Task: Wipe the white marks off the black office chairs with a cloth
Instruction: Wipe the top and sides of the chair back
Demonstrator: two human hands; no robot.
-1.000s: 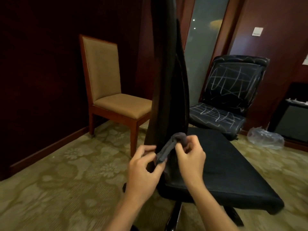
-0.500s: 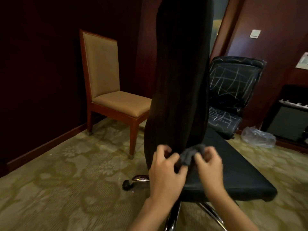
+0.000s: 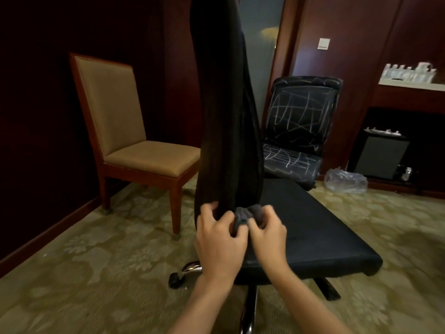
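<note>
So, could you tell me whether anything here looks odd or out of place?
Yes: the far office chair has white scribbles across its backrest and seat. A crumpled plastic bag also lies on the carpet beside it.

Two bare forearms come up from the bottom edge of the head view, with no sleeves, cuffs, watch or bracelet showing on either. The left hand and the right hand wear no gloves, and no rings can be made out on their fingers. The fingernails that show look short and unpainted, though they are slightly blurred.
</note>
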